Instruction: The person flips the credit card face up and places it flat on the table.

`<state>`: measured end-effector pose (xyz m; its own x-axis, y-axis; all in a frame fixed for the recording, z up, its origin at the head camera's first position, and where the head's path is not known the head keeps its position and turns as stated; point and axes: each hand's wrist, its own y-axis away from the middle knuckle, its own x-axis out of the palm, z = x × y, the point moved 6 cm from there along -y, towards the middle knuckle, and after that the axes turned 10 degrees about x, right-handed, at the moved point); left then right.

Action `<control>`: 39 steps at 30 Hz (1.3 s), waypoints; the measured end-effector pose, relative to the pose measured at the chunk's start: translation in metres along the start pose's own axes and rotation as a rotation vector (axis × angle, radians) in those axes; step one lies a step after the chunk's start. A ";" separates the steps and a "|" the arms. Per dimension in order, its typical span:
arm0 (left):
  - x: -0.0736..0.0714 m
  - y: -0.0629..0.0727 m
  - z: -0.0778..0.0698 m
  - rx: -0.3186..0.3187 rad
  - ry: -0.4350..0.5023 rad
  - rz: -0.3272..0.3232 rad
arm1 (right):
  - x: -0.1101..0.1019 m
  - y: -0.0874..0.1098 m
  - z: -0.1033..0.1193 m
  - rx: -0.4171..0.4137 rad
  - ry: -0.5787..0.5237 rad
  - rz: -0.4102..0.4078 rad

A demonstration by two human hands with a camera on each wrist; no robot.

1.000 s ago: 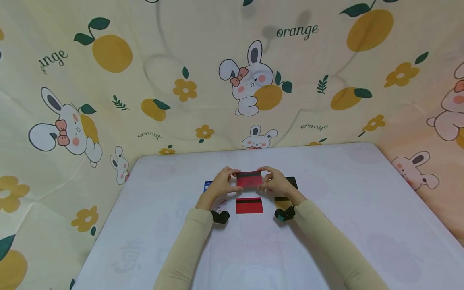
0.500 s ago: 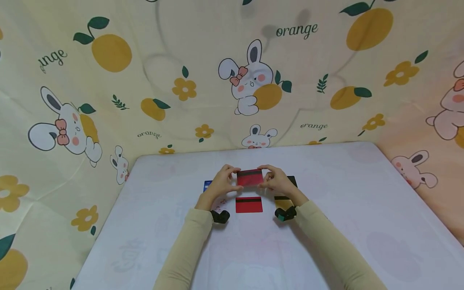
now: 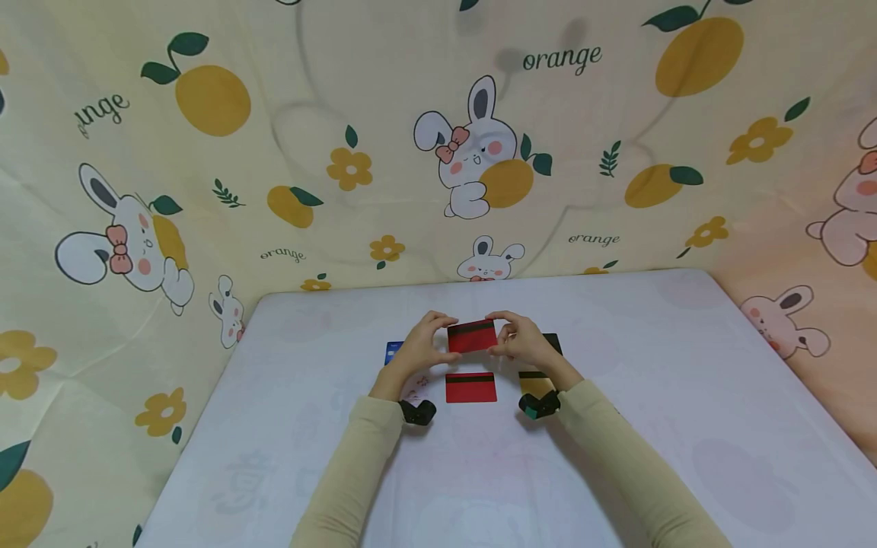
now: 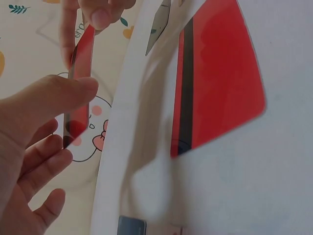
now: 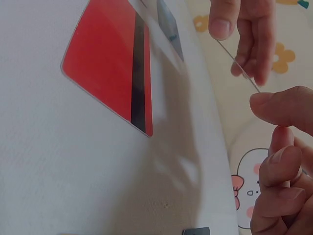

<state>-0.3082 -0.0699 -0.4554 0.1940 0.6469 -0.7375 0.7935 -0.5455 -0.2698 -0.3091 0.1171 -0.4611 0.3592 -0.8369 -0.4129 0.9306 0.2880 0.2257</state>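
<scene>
Both hands hold a red card with a black stripe (image 3: 471, 337) above the table, tilted toward the head camera. My left hand (image 3: 419, 346) pinches its left end between thumb and fingers; in the left wrist view the thumb (image 4: 80, 93) lies across the card's face. My right hand (image 3: 521, 340) pinches the right end, and the right wrist view shows this card edge-on as a thin line. A second red card with a black stripe (image 3: 470, 388) lies flat on the table, just in front of the hands.
A blue card (image 3: 392, 350) and a white patterned card (image 3: 416, 390) lie partly under the left arm. By the right arm are a black card (image 3: 553, 342) and a gold card (image 3: 533, 383). Behind the white table (image 3: 308, 365) hangs a printed cloth (image 3: 384, 114).
The held card has risen slightly and tilted, its right end now a bit higher; its face looks brighter red. Both hands keep their hold, and the cards on the table have not moved.
</scene>
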 end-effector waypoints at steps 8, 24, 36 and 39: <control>0.003 -0.003 -0.008 0.032 0.015 -0.009 | 0.001 0.001 0.004 -0.009 0.039 -0.018; 0.007 -0.010 -0.018 0.013 0.064 0.000 | 0.006 0.004 0.013 -0.030 0.079 -0.027; 0.011 -0.012 -0.022 0.044 0.062 0.003 | 0.009 0.005 0.013 -0.013 0.085 -0.029; 0.013 -0.013 -0.023 0.050 0.066 0.006 | 0.010 0.005 0.013 -0.007 0.084 -0.023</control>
<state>-0.3030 -0.0420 -0.4467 0.2378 0.6766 -0.6969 0.7624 -0.5746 -0.2976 -0.3014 0.1038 -0.4525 0.3420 -0.8017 -0.4903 0.9391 0.2725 0.2094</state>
